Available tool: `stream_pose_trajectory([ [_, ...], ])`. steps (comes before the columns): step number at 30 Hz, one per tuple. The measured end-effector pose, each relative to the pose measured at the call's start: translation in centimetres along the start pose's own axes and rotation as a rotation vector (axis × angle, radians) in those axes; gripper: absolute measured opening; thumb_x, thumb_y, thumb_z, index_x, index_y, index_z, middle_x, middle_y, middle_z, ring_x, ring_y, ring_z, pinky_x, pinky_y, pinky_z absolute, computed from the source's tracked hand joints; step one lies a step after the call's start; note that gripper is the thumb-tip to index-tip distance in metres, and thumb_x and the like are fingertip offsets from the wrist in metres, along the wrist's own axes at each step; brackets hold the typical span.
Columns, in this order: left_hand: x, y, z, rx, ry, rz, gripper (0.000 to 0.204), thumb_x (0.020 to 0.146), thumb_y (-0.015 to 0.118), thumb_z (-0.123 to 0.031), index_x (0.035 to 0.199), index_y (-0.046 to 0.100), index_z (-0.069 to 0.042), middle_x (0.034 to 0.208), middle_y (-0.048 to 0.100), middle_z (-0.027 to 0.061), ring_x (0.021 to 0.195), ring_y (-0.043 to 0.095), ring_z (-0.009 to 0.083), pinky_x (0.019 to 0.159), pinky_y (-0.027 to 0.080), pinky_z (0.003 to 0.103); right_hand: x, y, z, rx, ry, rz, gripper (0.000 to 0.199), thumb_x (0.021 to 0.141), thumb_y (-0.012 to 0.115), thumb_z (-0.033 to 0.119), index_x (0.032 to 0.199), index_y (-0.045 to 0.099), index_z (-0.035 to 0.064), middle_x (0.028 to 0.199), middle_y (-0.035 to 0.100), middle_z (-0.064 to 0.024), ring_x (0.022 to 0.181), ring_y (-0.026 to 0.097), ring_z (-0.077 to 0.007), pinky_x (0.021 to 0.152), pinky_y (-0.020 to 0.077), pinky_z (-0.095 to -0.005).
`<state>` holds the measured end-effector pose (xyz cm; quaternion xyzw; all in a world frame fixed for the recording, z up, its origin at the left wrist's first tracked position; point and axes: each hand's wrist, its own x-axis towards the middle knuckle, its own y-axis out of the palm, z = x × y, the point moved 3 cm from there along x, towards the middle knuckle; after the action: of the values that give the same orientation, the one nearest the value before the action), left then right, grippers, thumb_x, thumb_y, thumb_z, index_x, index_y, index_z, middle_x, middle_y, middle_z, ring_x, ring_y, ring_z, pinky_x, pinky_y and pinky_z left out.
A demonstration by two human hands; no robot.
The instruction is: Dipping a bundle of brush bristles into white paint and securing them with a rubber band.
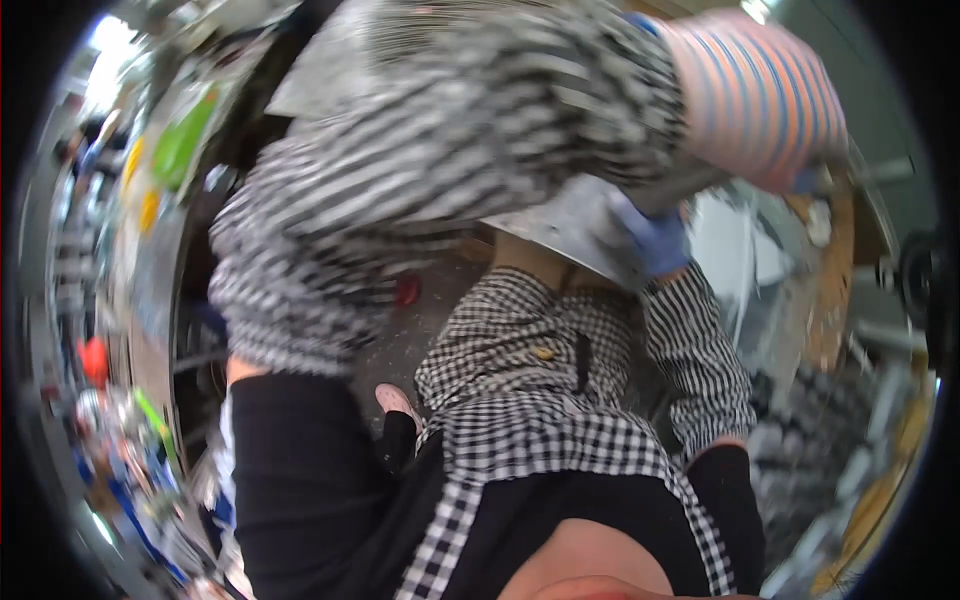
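Note:
My left arm, in a black-and-white checked sleeve, reaches across to the upper right. On my left hand (755, 95) is a pink glove with blue and orange stripes. It is smeared by motion, and its fingers curve down out of sight. Just below it, my right hand (652, 238) in a bluish glove is at the right edge of a grey metal-looking sheet (560, 225), its fingers apparently closed on that edge. My left sleeve hides the sheet's far part. Behind that sleeve lies a stack of thin greyish sheets (440, 30).
A cluttered bench (150, 300) runs along the left, with a green item (185, 138) and a red item (93, 360). White sheet material (735, 250) lies at the right beside a wooden board (832, 270). Dark floor shows below the grey sheet.

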<state>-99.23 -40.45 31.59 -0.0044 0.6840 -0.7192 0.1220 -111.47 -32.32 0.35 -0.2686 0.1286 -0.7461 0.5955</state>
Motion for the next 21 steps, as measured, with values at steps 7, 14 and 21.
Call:
stream_pose_trajectory([
  [7,4.3,4.6,-0.7,-0.289,0.443,-0.851,0.019,0.08,0.066,-0.016,0.092,0.066,-0.001,0.079,0.062,0.0108,0.076,0.066,0.0301,0.071,0.057,0.039,-0.9,-0.4,0.0,0.315,0.176,-0.123,0.033,0.081,0.079,0.025,0.103,0.07,0.002,0.094,0.074,-0.0094,0.086,0.071,-0.0199,0.079,0.0574,-0.0351],
  [14,6.4,5.1,-1.1,-0.321,0.497,-0.831,0.024,0.079,0.064,-0.005,0.1,0.071,0.003,0.084,0.071,0.0138,0.072,0.07,0.0238,0.066,0.06,0.032,-0.7,-0.8,-0.4,0.23,0.203,-0.005,0.037,0.08,0.08,0.03,0.103,0.067,0.0036,0.093,0.07,-0.0093,0.089,0.068,-0.0212,0.081,0.0568,-0.0367],
  [21,9.7,0.7,-6.4,-0.563,0.735,-0.81,0.023,0.085,0.062,-0.008,0.101,0.073,0.004,0.081,0.073,0.0155,0.061,0.068,0.0191,0.06,0.059,0.028,-3.8,-7.2,-1.2,0.365,0.231,-0.224,0.036,0.076,0.081,0.029,0.097,0.069,0.0025,0.088,0.071,-0.0082,0.078,0.069,-0.0184,0.072,0.0592,-0.0338],
])
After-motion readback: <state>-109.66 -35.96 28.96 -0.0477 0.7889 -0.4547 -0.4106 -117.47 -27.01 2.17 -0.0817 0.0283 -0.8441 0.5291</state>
